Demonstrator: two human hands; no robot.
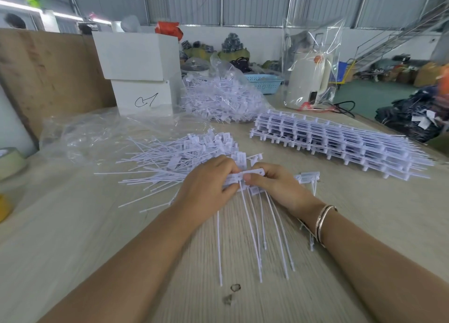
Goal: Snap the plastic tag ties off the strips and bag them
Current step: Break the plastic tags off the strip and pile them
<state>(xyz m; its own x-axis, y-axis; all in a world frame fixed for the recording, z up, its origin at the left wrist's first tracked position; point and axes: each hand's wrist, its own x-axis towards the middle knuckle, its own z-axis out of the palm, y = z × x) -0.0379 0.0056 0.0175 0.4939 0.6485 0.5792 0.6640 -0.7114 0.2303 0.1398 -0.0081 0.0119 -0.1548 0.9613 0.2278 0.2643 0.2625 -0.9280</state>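
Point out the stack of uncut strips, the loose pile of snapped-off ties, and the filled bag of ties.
stack of uncut strips [340, 142], head view, top sheet's middle.
loose pile of ties [184, 157], head view, pile's centre.
filled bag of ties [218, 96], head view, bag's bulging front.

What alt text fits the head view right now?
Both hands, left hand and right hand, pinch a strip of white tag ties over a wooden table. Loose ties lie behind, stacked strips at right, a filled bag beyond.
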